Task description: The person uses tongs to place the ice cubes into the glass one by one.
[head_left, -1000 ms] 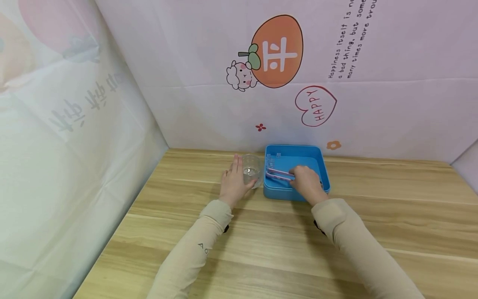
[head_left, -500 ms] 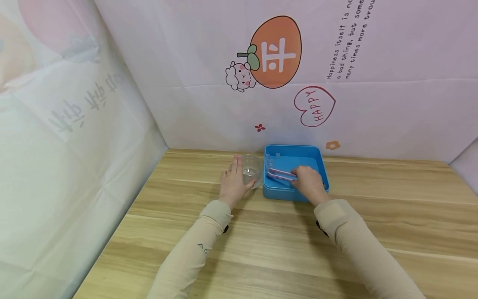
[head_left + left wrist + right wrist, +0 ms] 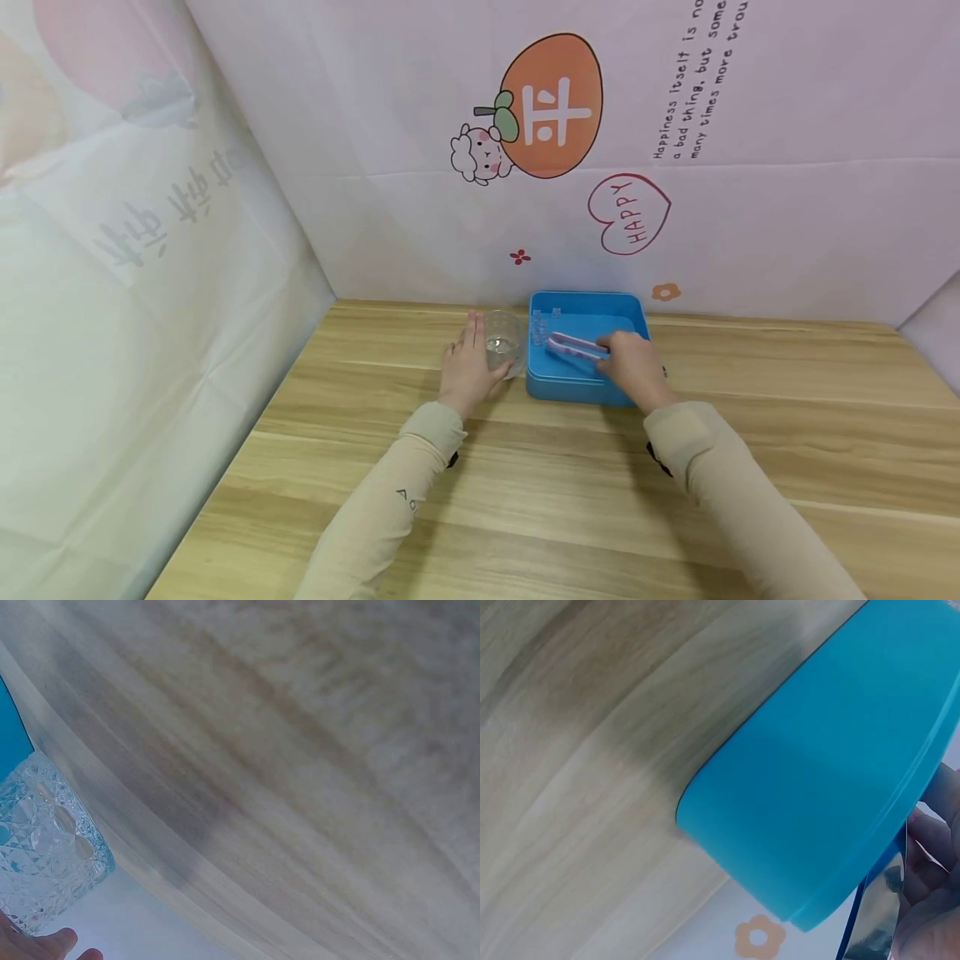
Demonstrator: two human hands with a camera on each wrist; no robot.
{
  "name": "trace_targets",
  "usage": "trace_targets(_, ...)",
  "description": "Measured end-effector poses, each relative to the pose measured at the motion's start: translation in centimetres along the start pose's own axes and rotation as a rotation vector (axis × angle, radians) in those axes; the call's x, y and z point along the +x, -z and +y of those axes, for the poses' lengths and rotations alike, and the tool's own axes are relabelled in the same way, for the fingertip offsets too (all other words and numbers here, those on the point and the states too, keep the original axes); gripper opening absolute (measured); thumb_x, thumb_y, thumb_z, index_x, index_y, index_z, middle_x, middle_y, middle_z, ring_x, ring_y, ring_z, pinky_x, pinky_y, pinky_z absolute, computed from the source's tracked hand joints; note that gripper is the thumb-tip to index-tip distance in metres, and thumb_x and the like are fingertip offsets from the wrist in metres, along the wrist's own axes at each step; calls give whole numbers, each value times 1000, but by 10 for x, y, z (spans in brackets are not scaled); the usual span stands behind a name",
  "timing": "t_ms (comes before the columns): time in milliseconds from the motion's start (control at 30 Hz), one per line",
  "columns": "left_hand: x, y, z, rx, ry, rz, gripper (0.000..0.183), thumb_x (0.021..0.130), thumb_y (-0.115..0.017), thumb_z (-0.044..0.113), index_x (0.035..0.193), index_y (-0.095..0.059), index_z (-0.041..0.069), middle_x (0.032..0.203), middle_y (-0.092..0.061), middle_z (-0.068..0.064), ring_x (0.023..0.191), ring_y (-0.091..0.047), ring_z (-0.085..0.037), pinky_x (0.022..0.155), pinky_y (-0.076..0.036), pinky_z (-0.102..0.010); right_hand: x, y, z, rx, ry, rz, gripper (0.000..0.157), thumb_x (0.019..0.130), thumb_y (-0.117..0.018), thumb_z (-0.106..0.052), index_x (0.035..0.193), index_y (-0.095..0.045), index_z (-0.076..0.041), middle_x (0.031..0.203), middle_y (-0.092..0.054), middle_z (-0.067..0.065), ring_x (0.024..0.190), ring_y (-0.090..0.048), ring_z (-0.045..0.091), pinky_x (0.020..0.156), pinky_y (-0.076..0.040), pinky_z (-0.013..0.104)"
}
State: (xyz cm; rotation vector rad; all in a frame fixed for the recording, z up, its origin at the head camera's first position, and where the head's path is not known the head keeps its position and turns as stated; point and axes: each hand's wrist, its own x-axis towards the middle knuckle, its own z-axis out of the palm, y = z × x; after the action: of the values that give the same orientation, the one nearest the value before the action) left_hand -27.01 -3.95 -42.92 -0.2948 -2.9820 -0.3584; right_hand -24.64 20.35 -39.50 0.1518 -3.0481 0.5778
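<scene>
Left hand: we see the left hand [image 3: 467, 367] wrapped about the clear tumbler [image 3: 504, 332], two fingers straight along its left side and the thumb across its near side.
Right hand: we see the right hand [image 3: 632, 367] gripping a pair of pink-and-white tongs [image 3: 573, 351] over the blue box, its fingers closed on their right-hand end.
Tongs: we find their far end pointing left, near the clear cubes; we cannot tell whether a cube is pinched there.
Tumbler: we see it upright on the wood-grain table [image 3: 480, 500], just beside the box's left wall, its diamond pattern plain in the left wrist view; its contents are unclear to us.
Blue box: we look into an open, round-cornered blue box [image 3: 577, 392], with clear cubes [image 3: 540, 327] clustered along its left side and one cube [image 3: 556, 312] apart toward the back.
Backdrop: behind the table we see a pale printed cloth [image 3: 405, 233] bearing an orange fruit [image 3: 552, 106] and a red "HAPPY" heart [image 3: 630, 213].
</scene>
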Motion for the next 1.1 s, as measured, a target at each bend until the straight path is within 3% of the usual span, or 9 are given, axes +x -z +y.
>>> trace_targets(333,0,0,0,12,-2,6,94,87,-57,56,152,-12,6,160,-14,-10,139,-38,-26,112,-36,-44,0,8,5,21,55,75,31,84,-64,-4,113,-65,7,106,-68,27,91,-66,37,76,-56,47)
trace_targets(567,0,0,0,11,0,-3,94,87,-57,56,152,-12,6,161,-13,-10,138,-39,-27,112,-35,-44,1,22,0,75,31,92,32,85,-65,-7,114,-65,6,102,-68,26,79,-63,30,62,-54,35)
trace_targets(767,1,-1,0,1,3,-6,94,87,-57,55,152,-11,6,161,-12,-10,138,-39,-28,113,-35,-45,0,32,-6,82,58,112,32,85,-66,-8,114,-65,6,103,-68,27,77,-65,29,62,-55,35)
trace_targets(1100,2,-2,-1,2,-9,8,94,87,-58,56,152,-12,6,160,-14,-10,139,-38,-27,112,-35,-46,-5,39,-25,69,74,89,34,87,-65,-11,119,-64,0,111,-65,23,89,-64,31,71,-55,40)
